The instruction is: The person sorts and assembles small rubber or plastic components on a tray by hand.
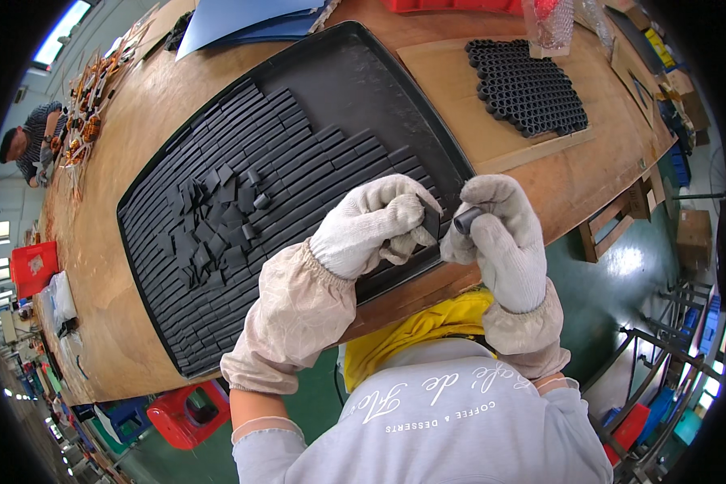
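Note:
Both my hands wear white knit gloves and meet over the tray's near right edge. Between the fingers of my left hand (369, 224) is a thin, flat black piece (432, 218). A short dark cylinder (467, 220) is pinched in my right hand (506, 238), its round end turned toward the flat piece. The two parts are close but apart. Under my left hand lies a large black tray (371, 77) holding rows of black cylinders (298, 165) on their sides. Loose flat black pieces (211, 230), with a few short cylinders among them, are heaped on these rows.
Beyond the tray, a block of upright black tubes (528, 90) stands on a cardboard sheet (436, 73). Blue sheets (246, 24) lie at the back of the wooden table (97, 282). A person (36, 145) works at the far left. A red stool (187, 415) stands below the table.

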Demonstrator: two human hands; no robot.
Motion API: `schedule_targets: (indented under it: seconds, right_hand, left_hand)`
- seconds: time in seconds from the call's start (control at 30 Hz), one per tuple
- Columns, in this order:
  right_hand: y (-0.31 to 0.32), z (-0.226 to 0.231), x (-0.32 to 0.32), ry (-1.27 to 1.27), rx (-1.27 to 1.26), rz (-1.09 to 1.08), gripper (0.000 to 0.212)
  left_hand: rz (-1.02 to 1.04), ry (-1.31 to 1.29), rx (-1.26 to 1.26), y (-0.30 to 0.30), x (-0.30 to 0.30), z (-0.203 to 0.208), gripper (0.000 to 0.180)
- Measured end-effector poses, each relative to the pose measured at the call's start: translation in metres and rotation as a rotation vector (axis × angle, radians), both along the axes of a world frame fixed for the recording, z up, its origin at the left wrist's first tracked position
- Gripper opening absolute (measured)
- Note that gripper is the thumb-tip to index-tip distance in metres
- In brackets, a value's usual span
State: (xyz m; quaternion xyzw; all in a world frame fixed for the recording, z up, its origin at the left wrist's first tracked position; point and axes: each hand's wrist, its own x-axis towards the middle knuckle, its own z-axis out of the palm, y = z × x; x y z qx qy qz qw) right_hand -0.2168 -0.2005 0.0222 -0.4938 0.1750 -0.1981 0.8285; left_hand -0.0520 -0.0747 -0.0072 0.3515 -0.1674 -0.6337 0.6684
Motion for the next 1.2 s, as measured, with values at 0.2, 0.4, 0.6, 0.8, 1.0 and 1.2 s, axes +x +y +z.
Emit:
schedule_targets:
  seconds: [0.2, 0.4, 0.6, 0.8, 1.0, 1.2]
  right_hand:
    - [0.004, 0.001, 0.0, -0.045, -0.156, 0.012, 0.023]
    - [0.009, 0.002, 0.001, 0.002, -0.115, 0.002, 0.023]
    - [0.004, -0.001, -0.001, 0.033, -0.097, 0.005, 0.024]
    - [0.003, -0.009, -0.003, -0.004, 0.034, 0.017, 0.029]
    - [0.002, -0.015, -0.001, -0.067, 0.203, 0.104, 0.03]
    - [0.011, -0.007, 0.001, 0.017, -0.218, -0.07, 0.023]
  left_hand:
    - [0.057, -0.028, -0.019, -0.001, -0.003, 0.0, 0.036]
    - [0.069, -0.022, -0.029, -0.001, -0.003, -0.001, 0.032]
    - [0.069, -0.005, -0.006, -0.002, -0.003, -0.002, 0.032]
    - [0.024, -0.014, -0.011, 0.0, -0.005, 0.0, 0.033]
    - [0.013, 0.015, -0.038, -0.001, -0.005, -0.002, 0.033]
    - [0.058, -0.032, -0.025, -0.002, -0.004, -0.001, 0.031]
